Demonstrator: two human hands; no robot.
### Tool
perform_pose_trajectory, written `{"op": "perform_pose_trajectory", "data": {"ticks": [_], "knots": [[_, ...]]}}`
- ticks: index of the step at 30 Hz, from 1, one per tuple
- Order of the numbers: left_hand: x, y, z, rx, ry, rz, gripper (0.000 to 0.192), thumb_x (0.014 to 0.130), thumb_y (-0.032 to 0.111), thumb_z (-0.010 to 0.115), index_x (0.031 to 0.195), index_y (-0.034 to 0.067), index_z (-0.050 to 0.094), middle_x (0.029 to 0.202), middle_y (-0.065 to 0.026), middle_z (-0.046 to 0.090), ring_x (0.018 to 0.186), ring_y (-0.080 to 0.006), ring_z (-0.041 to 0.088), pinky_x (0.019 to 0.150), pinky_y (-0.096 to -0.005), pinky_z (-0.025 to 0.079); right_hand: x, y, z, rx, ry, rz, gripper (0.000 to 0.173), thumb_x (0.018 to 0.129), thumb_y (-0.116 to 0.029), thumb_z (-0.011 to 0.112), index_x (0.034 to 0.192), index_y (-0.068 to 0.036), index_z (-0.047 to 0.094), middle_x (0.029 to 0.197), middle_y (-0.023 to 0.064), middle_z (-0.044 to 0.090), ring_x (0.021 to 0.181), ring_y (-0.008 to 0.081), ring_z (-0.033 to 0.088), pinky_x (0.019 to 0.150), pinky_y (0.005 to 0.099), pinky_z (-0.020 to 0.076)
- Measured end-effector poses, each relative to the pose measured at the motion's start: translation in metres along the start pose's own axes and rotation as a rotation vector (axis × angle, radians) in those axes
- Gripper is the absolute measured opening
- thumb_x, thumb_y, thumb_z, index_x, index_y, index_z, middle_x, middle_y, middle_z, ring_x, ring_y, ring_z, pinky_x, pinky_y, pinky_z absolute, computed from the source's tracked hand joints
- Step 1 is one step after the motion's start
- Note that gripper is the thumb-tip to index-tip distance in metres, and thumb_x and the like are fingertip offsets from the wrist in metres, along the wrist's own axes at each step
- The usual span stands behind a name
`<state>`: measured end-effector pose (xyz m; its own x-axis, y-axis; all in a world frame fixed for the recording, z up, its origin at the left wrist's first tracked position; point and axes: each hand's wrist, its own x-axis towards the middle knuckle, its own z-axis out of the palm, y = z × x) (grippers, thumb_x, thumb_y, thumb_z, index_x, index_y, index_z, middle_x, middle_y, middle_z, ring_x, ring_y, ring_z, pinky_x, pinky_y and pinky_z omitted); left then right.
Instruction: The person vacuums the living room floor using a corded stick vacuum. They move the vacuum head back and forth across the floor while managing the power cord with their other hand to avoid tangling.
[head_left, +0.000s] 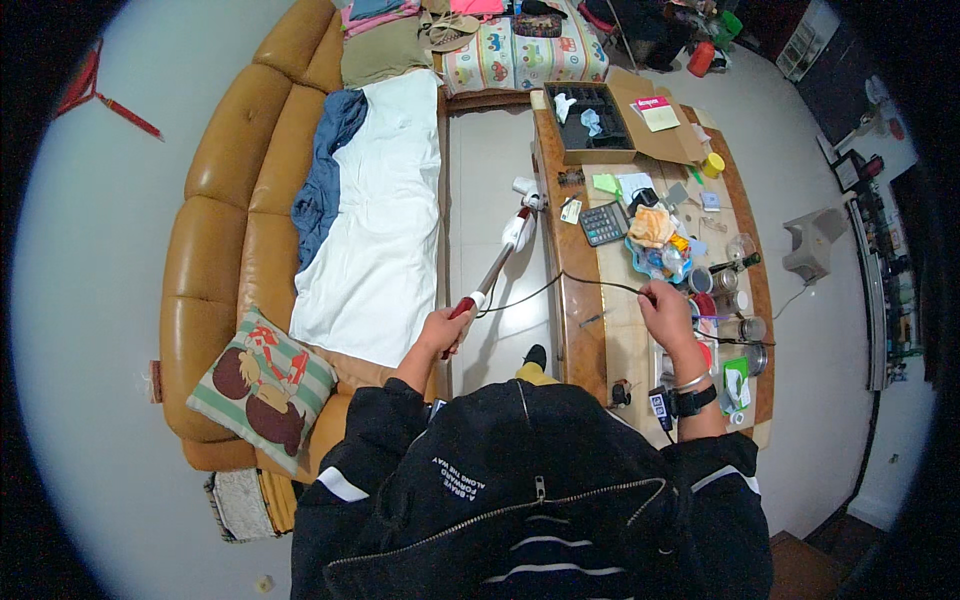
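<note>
My left hand (445, 330) grips the dark red handle of a stick vacuum cleaner (496, 268). Its metal tube slants away from me over the floor, past a white and red body, to a white head beside the table's edge. A black power cord (529, 297) runs from near the handle across the table edge. Over the table, my right hand (666, 313) pinches that cord between thumb and fingers. More cord continues to the right, past several jars. Beneath my right hand, part of the tabletop is hidden.
On the left stands a tan leather sofa (217, 247) with a white cloth (382, 247) and a cushion (266, 390). The table (581, 330) on the right bears a cardboard box (592, 154), a calculator (604, 223), a blue basket (637, 264) and jars. Tiled floor (480, 165) lies between.
</note>
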<state>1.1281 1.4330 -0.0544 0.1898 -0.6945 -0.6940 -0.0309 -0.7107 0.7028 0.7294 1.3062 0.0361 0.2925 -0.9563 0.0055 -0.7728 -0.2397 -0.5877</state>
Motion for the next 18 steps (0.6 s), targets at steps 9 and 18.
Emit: {"op": "perform_pose_trajectory", "data": {"ticks": [9, 18], "knots": [[0.021, 0.003, -0.016, 0.438, 0.345, 0.184, 0.042, 0.082, 0.04, 0.067, 0.091, -0.001, 0.07, 0.072, -0.0158, 0.066, 0.064, -0.0254, 0.065, 0.061, -0.0369, 0.05, 0.04, 0.032, -0.011, 0.029, 0.012, 0.011, 0.014, 0.081, -0.013, 0.066, 0.088, -0.002, 0.061, 0.085, 0.0185, 0.063, 0.081, 0.0371, 0.062, 0.07, 0.0427, 0.0493], [-0.06, -0.062, -0.055, 0.435, 0.37, 0.052, 0.04, 0.084, 0.034, 0.069, 0.095, -0.005, 0.067, 0.076, -0.0154, 0.066, 0.069, -0.0192, 0.062, 0.065, -0.0344, 0.049, 0.04, 0.045, -0.075, -0.209, 0.091, -0.01, 0.013, 0.074, -0.011, 0.068, 0.083, -0.004, 0.06, 0.079, 0.0137, 0.059, 0.077, 0.0351, 0.06, 0.066, 0.0448, 0.0469]]}}
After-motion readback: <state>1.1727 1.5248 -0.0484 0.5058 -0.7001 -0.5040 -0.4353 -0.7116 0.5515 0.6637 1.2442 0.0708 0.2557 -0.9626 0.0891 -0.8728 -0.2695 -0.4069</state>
